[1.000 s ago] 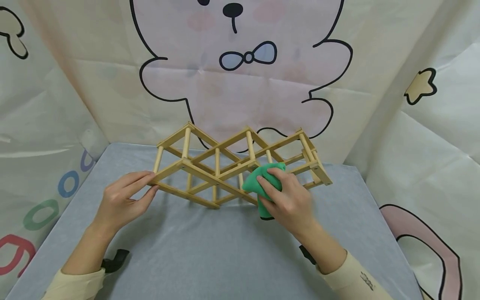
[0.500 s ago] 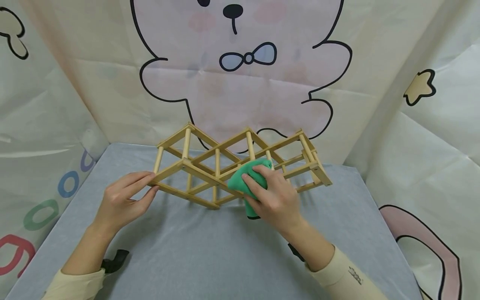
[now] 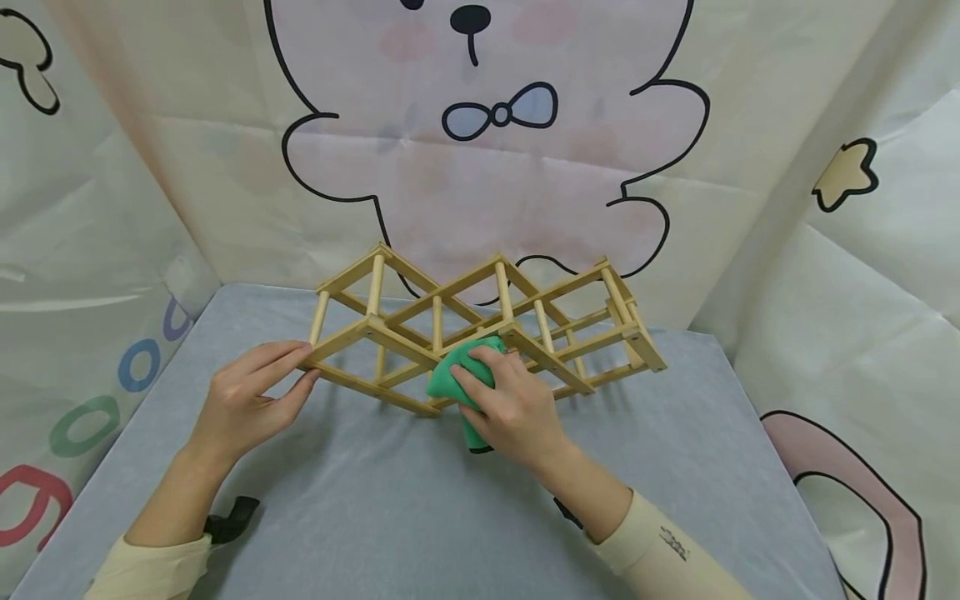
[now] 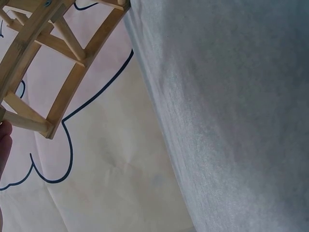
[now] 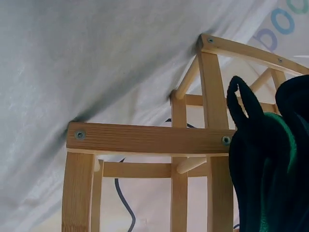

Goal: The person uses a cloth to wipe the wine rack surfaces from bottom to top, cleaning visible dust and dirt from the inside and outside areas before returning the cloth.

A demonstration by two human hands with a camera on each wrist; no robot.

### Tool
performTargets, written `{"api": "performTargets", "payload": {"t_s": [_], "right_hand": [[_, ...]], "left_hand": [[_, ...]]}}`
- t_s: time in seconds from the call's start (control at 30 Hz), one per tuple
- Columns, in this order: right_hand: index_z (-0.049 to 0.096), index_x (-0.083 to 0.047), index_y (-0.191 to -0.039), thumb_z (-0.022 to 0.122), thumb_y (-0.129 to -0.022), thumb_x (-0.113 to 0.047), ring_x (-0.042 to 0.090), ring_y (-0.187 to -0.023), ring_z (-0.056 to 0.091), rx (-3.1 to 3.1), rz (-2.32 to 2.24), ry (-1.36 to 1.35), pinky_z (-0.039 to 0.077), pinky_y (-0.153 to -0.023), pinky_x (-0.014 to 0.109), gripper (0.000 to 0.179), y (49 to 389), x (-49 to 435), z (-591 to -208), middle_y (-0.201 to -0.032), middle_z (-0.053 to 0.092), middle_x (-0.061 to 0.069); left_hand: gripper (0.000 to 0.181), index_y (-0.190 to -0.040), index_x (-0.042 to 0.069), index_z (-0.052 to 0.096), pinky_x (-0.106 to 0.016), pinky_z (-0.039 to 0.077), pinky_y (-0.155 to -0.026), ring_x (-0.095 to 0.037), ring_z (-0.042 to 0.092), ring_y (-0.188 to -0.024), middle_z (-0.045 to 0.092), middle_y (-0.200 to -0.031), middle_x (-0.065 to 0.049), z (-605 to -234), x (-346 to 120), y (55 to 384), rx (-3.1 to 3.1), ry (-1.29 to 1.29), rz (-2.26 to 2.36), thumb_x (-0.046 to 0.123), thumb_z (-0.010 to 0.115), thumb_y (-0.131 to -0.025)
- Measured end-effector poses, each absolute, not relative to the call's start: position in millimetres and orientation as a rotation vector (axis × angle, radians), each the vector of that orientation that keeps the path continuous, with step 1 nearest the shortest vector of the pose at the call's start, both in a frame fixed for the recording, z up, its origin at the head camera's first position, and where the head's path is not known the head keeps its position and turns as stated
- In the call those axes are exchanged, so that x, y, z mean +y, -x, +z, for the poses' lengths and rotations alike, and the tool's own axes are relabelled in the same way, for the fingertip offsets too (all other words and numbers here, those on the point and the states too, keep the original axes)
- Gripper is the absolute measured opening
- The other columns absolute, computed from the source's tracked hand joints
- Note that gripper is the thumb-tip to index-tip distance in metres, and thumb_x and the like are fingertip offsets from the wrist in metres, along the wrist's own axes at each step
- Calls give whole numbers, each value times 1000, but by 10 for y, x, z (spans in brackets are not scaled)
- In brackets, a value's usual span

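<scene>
A wooden folding lattice rack (image 3: 547,360), made of crossed slats joined by dowels, stands spread out on the table. My left hand (image 3: 247,400) pinches its near left end between thumb and fingers. Just the edge of that hand's fingers (image 4: 4,145) shows in the left wrist view, beside the slats. Bunched in my right hand (image 3: 517,412) is a green cloth (image 3: 450,379), which lies against a front slat near the middle of the rack. In the right wrist view the cloth (image 5: 263,164) looks mostly dark, with a loop and green edges; it covers part of the slats.
A grey-blue cloth covers the table (image 3: 420,517). Printed fabric walls (image 3: 225,175) rise behind it and at both sides, close to the rack's back. A black strap piece (image 3: 232,518) hangs by the left wrist.
My right hand has slid leftward along the rack's front with the green cloth, baring the slats on the right. The left hand and the rack stay in place.
</scene>
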State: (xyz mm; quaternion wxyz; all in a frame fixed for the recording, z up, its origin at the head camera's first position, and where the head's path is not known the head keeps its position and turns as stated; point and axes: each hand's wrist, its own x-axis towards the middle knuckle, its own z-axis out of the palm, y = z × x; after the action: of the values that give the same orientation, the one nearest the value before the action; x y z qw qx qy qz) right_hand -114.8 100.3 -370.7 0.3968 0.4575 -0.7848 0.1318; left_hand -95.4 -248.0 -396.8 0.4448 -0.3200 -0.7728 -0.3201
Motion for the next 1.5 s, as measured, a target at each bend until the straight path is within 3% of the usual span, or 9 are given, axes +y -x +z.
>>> {"api": "performTargets", "payload": {"t_s": [0.2,0.67,0.87,1.0,1.5], "right_hand": [[80,-8,-114,92,-77,-14,30,-93,70,-1999,350,-1157,65,-77,42,39,1130,964,-3707,-117,66,19],[81,-11,-113,92,-78,-15,26,-79,66,-1910,347,-1169,62,-66,30,37,1109,517,-3474,-117,67,15],[81,-14,-115,87,-85,-22,23,-82,66,-1888,310,-1141,63,-74,27,31,1113,268,-3311,-118,68,12],[81,-14,-114,81,-87,-17,22,-84,68,-1890,315,-1133,61,-80,25,27,1106,167,-3240,-118,68,12],[80,-15,-112,89,-84,-21,24,-85,67,-1947,330,-1086,64,-74,29,30,1073,330,-3438,-118,67,12]], "left_hand": [[46,-100,-9,79,-7,47,-98,-35,72,-73,76,-93,-19,-3971,-2473,958,-1917,790,-792,34,64,-105],[49,-98,-10,79,-6,46,-98,-36,71,-71,75,-91,-20,-3979,-2477,920,-1903,766,-795,37,64,-105],[50,-98,-10,79,-5,46,-97,-36,71,-71,75,-91,-21,-3981,-2479,924,-1897,761,-795,37,64,-105],[50,-99,-10,79,-5,45,-98,-36,71,-71,75,-92,-21,-3978,-2487,928,-1905,761,-789,37,63,-106],[50,-99,-9,79,-5,46,-98,-36,71,-72,75,-92,-20,-3970,-2448,950,-1903,766,-804,38,63,-105]]}}
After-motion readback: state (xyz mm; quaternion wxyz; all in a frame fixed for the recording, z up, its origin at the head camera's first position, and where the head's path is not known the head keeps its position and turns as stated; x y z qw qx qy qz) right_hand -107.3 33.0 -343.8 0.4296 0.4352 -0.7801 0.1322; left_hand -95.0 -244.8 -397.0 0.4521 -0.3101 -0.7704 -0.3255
